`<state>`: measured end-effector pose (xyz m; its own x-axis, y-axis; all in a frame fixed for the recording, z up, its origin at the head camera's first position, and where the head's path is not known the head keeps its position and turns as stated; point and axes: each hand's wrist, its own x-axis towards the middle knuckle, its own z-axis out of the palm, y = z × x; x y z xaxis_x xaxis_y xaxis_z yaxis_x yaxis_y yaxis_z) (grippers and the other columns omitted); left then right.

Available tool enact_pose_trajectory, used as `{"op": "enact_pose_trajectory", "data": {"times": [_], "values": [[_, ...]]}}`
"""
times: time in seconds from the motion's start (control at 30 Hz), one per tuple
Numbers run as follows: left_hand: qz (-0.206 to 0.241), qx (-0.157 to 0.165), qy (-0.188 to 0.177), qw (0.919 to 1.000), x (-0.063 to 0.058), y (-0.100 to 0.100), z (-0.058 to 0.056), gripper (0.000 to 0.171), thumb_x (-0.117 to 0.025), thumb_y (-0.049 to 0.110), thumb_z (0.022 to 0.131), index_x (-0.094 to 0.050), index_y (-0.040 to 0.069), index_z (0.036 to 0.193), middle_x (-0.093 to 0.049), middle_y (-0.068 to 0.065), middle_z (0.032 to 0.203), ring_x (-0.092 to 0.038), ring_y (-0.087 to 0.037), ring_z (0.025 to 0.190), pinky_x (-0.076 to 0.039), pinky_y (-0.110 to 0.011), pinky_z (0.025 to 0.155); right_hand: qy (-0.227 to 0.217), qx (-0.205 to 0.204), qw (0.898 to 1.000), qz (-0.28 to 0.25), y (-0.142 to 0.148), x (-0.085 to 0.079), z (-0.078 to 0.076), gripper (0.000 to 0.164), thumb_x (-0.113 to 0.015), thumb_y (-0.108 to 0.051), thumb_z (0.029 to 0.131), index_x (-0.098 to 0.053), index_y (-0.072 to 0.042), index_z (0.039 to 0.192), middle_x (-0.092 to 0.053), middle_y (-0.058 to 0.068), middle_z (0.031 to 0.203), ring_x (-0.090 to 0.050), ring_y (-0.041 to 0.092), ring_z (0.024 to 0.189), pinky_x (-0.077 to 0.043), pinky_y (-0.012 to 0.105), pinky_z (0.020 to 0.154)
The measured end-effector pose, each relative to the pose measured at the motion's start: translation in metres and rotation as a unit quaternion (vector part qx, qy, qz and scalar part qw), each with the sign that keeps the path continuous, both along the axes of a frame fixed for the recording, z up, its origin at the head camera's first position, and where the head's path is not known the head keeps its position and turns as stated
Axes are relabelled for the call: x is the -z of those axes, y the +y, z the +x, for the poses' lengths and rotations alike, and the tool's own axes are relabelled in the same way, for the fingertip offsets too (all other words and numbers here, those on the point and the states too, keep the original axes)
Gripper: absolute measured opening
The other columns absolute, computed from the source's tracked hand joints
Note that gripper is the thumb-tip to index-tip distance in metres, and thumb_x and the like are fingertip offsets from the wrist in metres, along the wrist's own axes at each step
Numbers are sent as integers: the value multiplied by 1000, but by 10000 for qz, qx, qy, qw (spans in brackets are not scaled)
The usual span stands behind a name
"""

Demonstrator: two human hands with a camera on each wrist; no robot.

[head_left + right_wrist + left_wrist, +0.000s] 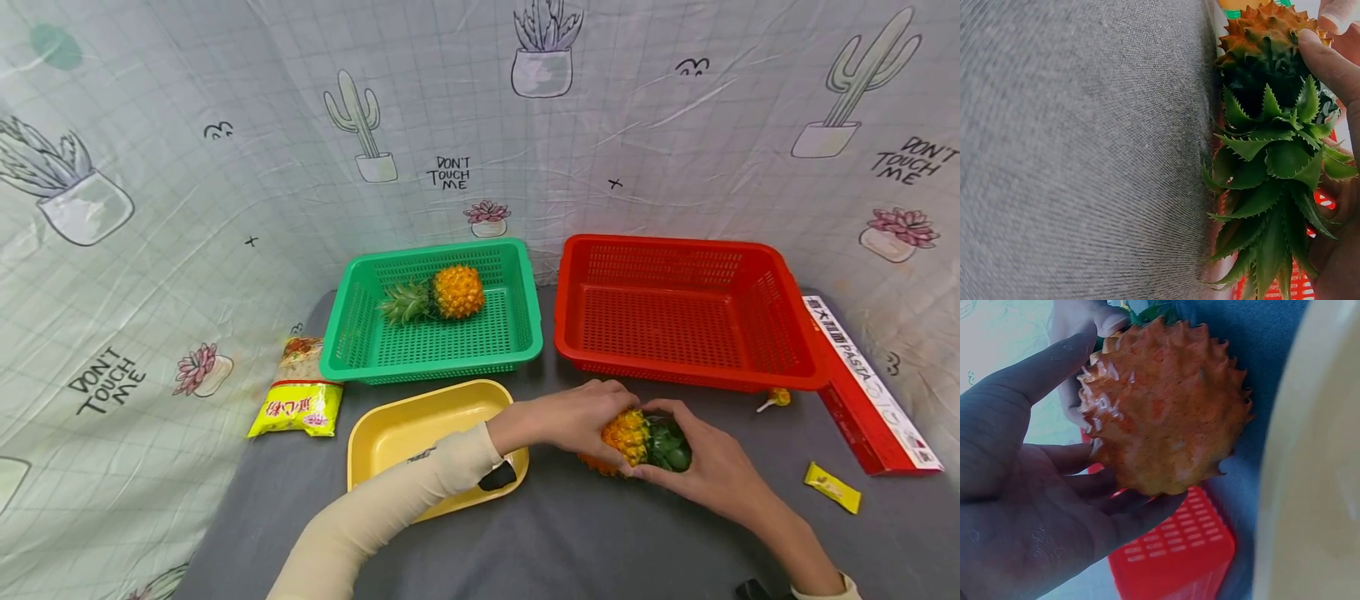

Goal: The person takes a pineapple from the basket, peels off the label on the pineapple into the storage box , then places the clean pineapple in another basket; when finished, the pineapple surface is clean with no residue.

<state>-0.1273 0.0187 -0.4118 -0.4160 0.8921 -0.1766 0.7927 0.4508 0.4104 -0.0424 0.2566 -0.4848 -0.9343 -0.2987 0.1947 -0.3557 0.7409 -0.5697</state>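
A small pineapple (626, 435) with an orange body and green crown lies sideways above the grey table, in front of the red basket (690, 371). My left hand (588, 421) holds its round body; in the left wrist view the thumb and fingers curve about the spiky fruit (1166, 412). From the other side my right hand (712, 462) grips it near the crown, its thumb on the body just above the leaves (1272, 156) in the right wrist view. Part of the body is hidden by the left hand. A second pineapple (459, 292) lies in the green basket (435, 368).
A yellow tray (367, 425) stands beneath my left forearm. Left of it lies a yellow food packet (300, 407). To the right are a red-and-white pasta box (877, 392), a wrapped lollipop (780, 397) and a small yellow packet (832, 487). A printed curtain hangs behind the baskets.
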Motion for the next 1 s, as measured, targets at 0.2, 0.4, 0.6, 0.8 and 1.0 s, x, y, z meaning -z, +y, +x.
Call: {"op": "enact_pose_trajectory", "data": {"times": [0.2,0.4,0.6,0.8,1.0], "values": [[-9,-109,-157,9998,7,3,2,88,-84,55,88,-48,6,153,-53,-1,138,-47,-9,119,-33,-17,102,97,-41,9999,-18,1,1,0,86,-94,-51,79,-50,-17,144,-67,13,130,-69,31,102,-55,58,79],[-77,-158,-166,9997,13,5,3,95,-85,57,86,-43,8,155,-50,-2,139,-45,-9,119,-33,-17,101,51,-42,10000,-41,0,0,0,85,-93,-50,80,-50,-15,144,-66,13,131,-69,31,103,-54,58,80],[-208,-90,-51,9997,14,9,2,94,-84,55,87,-42,7,156,-49,-1,138,-44,-8,118,-31,-16,100,112,-146,9996,-204,3,-2,0,81,-93,-45,82,-52,-15,144,-65,7,134,-67,25,108,-54,48,85],[-498,-188,-106,9985,12,9,4,94,-82,54,90,-39,8,159,-45,-5,142,-44,-13,115,-34,-17,98,416,-385,9961,-680,10,-11,-4,72,-93,-23,85,-56,-13,146,-64,1,136,-63,22,114,-43,17,94],[-637,-256,-82,9976,9,10,6,92,-82,53,90,-39,10,159,-44,-4,143,-44,-14,114,-35,-17,98,786,-491,9920,-852,19,-25,-7,74,-92,-8,83,-58,-17,147,-66,0,135,-65,20,112,-46,14,92]]}}
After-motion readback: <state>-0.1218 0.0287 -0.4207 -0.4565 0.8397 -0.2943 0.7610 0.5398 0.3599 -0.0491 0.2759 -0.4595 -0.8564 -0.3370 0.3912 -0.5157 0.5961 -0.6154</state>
